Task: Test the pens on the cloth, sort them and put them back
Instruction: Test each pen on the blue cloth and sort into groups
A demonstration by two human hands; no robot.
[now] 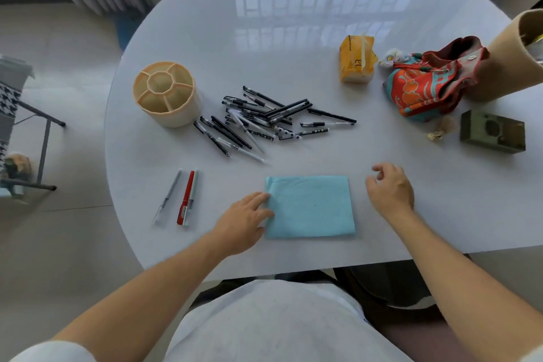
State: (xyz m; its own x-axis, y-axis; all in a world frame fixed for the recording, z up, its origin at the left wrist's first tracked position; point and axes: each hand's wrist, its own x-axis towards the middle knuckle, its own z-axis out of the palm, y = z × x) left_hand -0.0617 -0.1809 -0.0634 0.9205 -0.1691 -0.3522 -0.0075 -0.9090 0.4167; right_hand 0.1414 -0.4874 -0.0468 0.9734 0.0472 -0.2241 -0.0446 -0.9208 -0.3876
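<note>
Blue cloth sits front-centre, few ink marks. Your left hand pins its edge, fingers spread; right hand loosely curled, empty. Three pens sorted left. Probably mid-test: grab next from pen pile, then holder.

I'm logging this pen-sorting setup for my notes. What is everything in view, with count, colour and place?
Table: one, glossy white, under everything.
Pen holder: one, cream, compartments empty, far left.
Pen pile: many, too tangled to count, mostly black and clear, centre.
Sorted pens: three, grey, red and clear, near left, side by side.
Cloth: one, light blue, faint pen marks, near centre.
Tissue pack: one, yellow, far right.
Pouch: one, red-orange patterned, right.
Box: one, olive, right edge.
Tube: one, tan, far right.
Left hand: open, touching cloth's left edge.
Right hand: open, empty, beside cloth's right edge.
</note>
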